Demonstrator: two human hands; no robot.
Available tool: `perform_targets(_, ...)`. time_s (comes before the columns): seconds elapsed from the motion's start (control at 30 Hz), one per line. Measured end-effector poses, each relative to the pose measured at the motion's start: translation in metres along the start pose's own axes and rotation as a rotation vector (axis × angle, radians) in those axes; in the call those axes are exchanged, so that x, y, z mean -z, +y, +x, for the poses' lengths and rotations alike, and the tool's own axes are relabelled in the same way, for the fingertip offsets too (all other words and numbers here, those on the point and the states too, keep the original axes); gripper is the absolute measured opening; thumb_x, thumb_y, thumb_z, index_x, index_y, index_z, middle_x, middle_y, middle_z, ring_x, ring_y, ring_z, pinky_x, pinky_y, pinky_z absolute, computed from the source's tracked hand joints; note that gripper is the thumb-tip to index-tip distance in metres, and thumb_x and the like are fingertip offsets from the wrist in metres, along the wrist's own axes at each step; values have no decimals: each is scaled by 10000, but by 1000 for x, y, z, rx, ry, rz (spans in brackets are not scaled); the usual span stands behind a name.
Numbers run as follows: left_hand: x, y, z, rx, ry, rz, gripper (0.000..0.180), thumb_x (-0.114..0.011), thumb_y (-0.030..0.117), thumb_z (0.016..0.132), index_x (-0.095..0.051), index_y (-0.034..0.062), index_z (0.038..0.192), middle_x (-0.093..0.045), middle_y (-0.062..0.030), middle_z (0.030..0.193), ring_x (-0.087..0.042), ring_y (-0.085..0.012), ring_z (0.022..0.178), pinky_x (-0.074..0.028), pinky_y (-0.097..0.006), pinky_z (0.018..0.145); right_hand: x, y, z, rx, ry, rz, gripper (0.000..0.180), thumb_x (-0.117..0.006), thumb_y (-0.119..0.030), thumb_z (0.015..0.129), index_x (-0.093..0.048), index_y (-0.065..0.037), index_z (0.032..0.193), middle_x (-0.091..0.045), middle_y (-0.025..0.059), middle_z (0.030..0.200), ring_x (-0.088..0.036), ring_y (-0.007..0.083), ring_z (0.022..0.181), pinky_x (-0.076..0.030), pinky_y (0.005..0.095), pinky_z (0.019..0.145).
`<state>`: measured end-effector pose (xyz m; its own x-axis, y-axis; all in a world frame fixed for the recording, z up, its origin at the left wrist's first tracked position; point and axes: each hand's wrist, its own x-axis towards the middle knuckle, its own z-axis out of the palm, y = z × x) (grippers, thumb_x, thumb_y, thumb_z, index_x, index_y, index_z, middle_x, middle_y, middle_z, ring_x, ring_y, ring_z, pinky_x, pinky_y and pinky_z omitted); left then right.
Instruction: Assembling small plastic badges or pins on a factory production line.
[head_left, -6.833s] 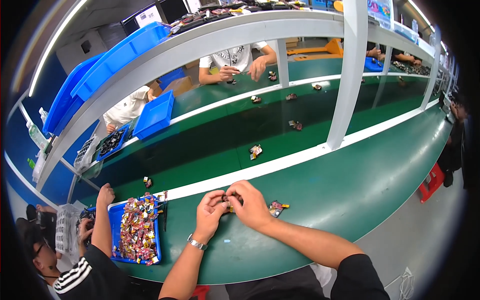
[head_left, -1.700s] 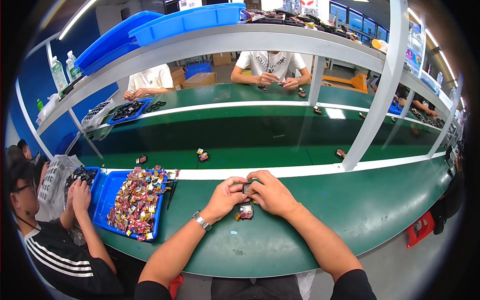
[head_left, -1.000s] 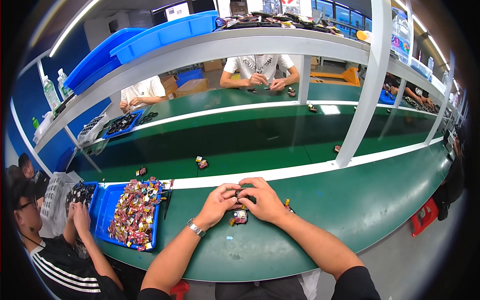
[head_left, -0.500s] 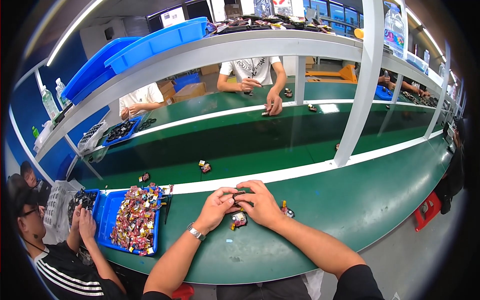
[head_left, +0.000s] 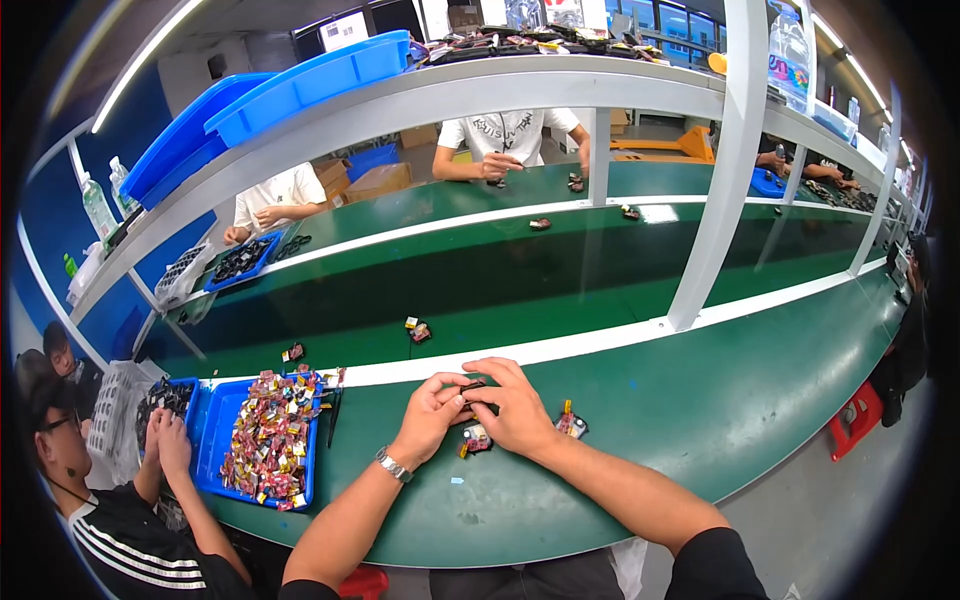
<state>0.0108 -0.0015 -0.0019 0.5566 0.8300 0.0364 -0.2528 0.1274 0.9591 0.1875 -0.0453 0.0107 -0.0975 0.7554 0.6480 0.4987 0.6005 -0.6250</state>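
Over the green workbench (head_left: 640, 440), my left hand (head_left: 428, 418) and my right hand (head_left: 512, 408) meet with bent fingers around a small black part (head_left: 474, 393). Fingers cover most of it, so its exact kind cannot be made out. Just below my hands lies a small electronic assembly (head_left: 476, 440) with a pale top and a yellow tab. A similar assembly (head_left: 571, 422) rests to the right of my right wrist. At my left, a blue tray (head_left: 208, 462) holds a heap of small reddish circuit boards (head_left: 268, 440) with yellow and white pieces.
Beyond a white rail (head_left: 400, 371) runs a dark green conveyor belt (head_left: 520, 300) carrying several small assemblies (head_left: 419, 330). A white post (head_left: 712, 190) and overhead shelf (head_left: 480, 95) stand ahead. A co-worker (head_left: 110, 500) sits close on my left; others work across the belt.
Assemblies on the near belt have shifted slightly right. My fingers have moved a little around the black part. Across the belt, a co-worker's hand has withdrawn from an assembly.
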Motion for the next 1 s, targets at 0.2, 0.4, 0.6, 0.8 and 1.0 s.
perform_targets(0.2,-1,0,0,-26,14,-11,215,-459,1,999,-475,11,1213,-618,-164,1233,-633,-212,1110,-537,-351,962,6,-1,3,59,10,-103,150,-691,-23,749,-725,-24,894,-612,90,1225,-506,309,1209,-446,410,1007)
perform_targets(0.4,3,0,-1,-27,11,-45,224,-469,6,998,-475,16,1222,-616,-157,1242,-634,-212,1107,-534,-346,967,1,0,1,48,39,-73,160,-690,-15,744,-726,-27,900,-620,87,1197,-524,306,1189,-464,401,986)
perform_targets(0.6,2,-3,0,-18,28,-33,227,-469,-12,992,-479,12,1218,-623,-160,1228,-635,-215,1105,-537,-341,969,-5,5,0,-3,21,-11,194,-713,-20,752,-735,-61,940,-613,76,1237,-525,298,1203,-474,395,985)
perform_targets(0.8,1,1,0,-53,69,-58,193,-509,3,985,-472,32,1172,-628,-157,1211,-641,-223,1087,-547,-371,938,-2,1,6,92,35,-109,191,-707,-14,747,-735,-65,929,-605,82,1250,-516,310,1216,-467,398,1000)
perform_targets(1.0,1,-2,0,-49,89,-19,191,-512,0,983,-478,29,1169,-625,-160,1214,-639,-220,1087,-547,-371,937,-6,4,1,56,46,-64,186,-702,-12,747,-734,-63,922,-606,85,1247,-513,318,1218,-460,404,1007)
